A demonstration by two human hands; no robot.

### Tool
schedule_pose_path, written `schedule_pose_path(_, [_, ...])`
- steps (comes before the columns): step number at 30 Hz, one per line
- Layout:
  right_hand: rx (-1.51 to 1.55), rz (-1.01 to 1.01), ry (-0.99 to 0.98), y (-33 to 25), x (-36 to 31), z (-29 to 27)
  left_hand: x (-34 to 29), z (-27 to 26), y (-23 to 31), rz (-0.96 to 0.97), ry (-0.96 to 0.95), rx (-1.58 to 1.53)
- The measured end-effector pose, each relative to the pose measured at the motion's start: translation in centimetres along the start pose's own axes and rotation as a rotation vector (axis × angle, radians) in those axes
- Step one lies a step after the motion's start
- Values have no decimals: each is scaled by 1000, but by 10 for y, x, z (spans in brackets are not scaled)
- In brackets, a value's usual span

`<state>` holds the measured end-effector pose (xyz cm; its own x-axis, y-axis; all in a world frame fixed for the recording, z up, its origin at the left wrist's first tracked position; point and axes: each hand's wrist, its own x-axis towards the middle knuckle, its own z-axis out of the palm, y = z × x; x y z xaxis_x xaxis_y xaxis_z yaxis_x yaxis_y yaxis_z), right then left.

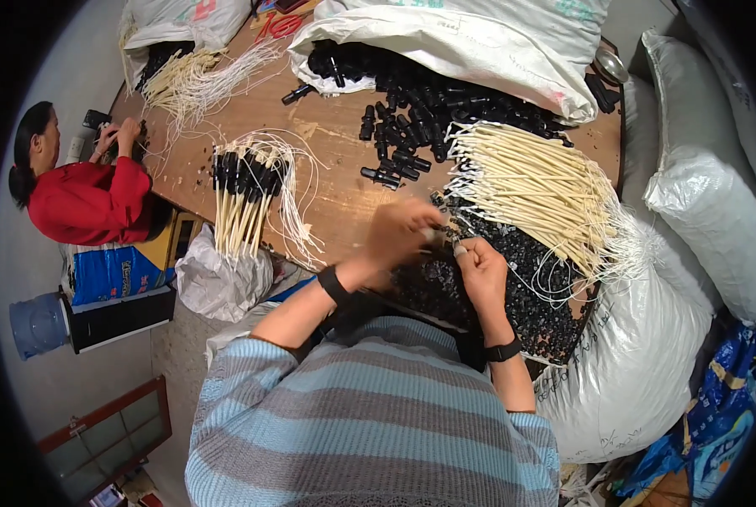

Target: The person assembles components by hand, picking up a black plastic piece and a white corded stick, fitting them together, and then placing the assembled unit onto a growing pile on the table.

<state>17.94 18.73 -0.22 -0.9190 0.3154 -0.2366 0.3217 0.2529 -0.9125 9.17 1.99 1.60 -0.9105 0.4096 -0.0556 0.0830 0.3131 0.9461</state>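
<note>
My left hand (pixel 402 230) is smeared by motion over the table's near edge, its fingers close to my right hand. My right hand (pixel 482 269) is closed in a pinch, thumb against forefinger, on something too small to make out. Below and around both hands spreads a heap of small black plastic pieces (pixel 526 291). Beyond my right hand lies a thick bundle of cream sleeved wires (pixel 530 182), with white loose ends trailing to the right. Black cylindrical plastic holders (pixel 407 131) are scattered past my left hand.
A white woven sack (pixel 471 42) spills more holders at the back. On the left of the brown table (pixel 336 169) lies a bunch of wires with black holders attached (pixel 247 186). A co-worker in red (pixel 91 194) works at the far left. Stuffed sacks (pixel 631 355) crowd the right side.
</note>
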Motion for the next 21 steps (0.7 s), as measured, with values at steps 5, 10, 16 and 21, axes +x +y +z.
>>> schedule_pose_path(5, [111, -174, 25, 0, 5, 9, -11, 30, 21, 630, -72, 247])
schedule_pose_path(10, [-228, -301, 118, -17, -5, 5, -8, 21, 20, 232, -60, -60])
schedule_pose_path(16, [-479, -657, 294, -27, -8, 6, -6, 13, 17, -88, -99, -243])
schedule_pose_path(21, [-421, -685, 247, -27, -10, 4, -6, 15, 3, 72, 15, -174])
